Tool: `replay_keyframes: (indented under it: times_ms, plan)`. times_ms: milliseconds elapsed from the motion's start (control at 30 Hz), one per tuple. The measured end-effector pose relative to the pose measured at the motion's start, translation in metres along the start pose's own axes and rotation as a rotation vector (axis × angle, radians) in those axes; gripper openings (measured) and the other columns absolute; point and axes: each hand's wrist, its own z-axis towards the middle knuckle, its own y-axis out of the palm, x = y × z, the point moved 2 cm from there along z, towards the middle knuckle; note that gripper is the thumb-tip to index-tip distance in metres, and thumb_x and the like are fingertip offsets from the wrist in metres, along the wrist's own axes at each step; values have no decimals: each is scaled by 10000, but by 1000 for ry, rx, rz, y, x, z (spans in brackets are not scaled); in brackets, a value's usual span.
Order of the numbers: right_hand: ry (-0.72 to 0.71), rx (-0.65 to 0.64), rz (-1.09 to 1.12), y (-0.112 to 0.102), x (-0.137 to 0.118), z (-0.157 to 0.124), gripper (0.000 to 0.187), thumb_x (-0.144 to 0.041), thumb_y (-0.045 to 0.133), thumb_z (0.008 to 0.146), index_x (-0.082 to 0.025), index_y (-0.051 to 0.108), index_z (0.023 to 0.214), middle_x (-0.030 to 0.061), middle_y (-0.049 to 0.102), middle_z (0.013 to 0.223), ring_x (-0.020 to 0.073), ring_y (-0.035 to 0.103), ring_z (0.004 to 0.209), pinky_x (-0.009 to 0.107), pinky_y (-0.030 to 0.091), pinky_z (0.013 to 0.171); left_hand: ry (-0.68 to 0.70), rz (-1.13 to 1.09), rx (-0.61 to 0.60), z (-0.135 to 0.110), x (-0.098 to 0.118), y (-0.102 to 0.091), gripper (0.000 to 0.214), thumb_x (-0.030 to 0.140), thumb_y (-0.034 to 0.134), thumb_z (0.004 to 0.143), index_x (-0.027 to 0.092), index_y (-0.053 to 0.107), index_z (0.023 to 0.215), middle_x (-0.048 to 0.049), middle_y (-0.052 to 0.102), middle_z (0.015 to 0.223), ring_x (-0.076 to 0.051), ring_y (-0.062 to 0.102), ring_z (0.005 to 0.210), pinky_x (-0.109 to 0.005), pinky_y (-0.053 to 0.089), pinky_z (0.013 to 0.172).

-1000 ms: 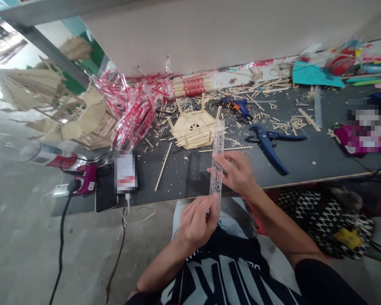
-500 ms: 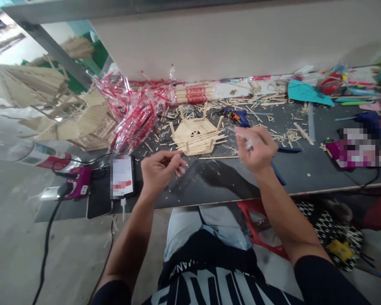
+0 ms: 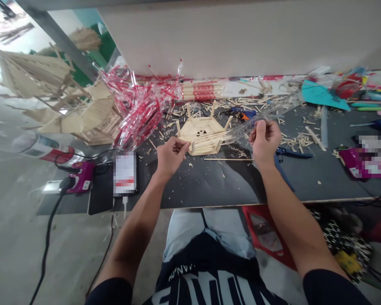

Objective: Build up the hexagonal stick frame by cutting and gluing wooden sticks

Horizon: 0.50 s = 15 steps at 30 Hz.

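A hexagonal frame of pale wooden sticks (image 3: 206, 126) lies on the dark table, with short posts standing up around its edge. Several thin sticks (image 3: 206, 139) rest across its near side. My left hand (image 3: 173, 156) is closed in a pinch at the frame's near left corner, by the stick ends; what its fingertips hold, if anything, is too small to make out. To the right of the frame, my right hand (image 3: 265, 142) grips a clear plastic sleeve (image 3: 277, 108), which stretches away to the upper right and leftward toward the sticks.
Red-and-clear wrappers (image 3: 142, 110) pile up behind left, beside stick models (image 3: 34, 78). A blue glue gun (image 3: 246, 113) lies behind the frame. Blue-handled pliers (image 3: 284, 163) lie by my right forearm. A phone (image 3: 126, 173) and a purple power strip (image 3: 82, 177) sit at left.
My left hand has moved right and up to the frame's corner. My right hand has shifted slightly right, and the clear sleeve now shows stretched out from it. The view has shifted a little.
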Motion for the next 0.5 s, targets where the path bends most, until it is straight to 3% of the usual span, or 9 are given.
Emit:
replay_keyframes:
  times_ms: [67, 200, 333, 500]
  plan:
    - [39, -11, 19, 0, 0, 2, 581, -826, 667, 769, -267, 507, 765, -65, 513, 554, 91, 409, 401, 259, 275, 392, 39, 26, -5, -1, -1, 1, 91, 284, 644, 935, 195, 642, 917, 20, 702, 703, -67, 624, 476, -182, 460, 474]
    - [77, -21, 54, -1, -2, 2, 570, -789, 721, 748, -264, 500, 785, -48, 593, 612, 81, 443, 418, 254, 293, 393, 147, 105, -106, -1, -1, 4, 175, 293, 594, 967, 178, 668, 1077, -11, 739, 800, -72, 628, 537, -192, 476, 525]
    - [80, -8, 139, -5, -2, 5, 576, -768, 760, 721, -264, 487, 778, -66, 585, 611, 62, 417, 400, 238, 272, 380, 194, 124, -190, -1, -5, 8, 194, 310, 625, 959, 181, 692, 1087, -42, 787, 939, -91, 690, 677, -189, 512, 597]
    - [168, -124, 246, -4, -1, 8, 629, -762, 837, 615, -262, 491, 779, -86, 590, 618, 42, 393, 390, 219, 236, 366, 129, 139, -235, 1, -15, 14, 136, 310, 645, 947, 195, 706, 985, -17, 759, 827, -121, 716, 725, -210, 534, 625]
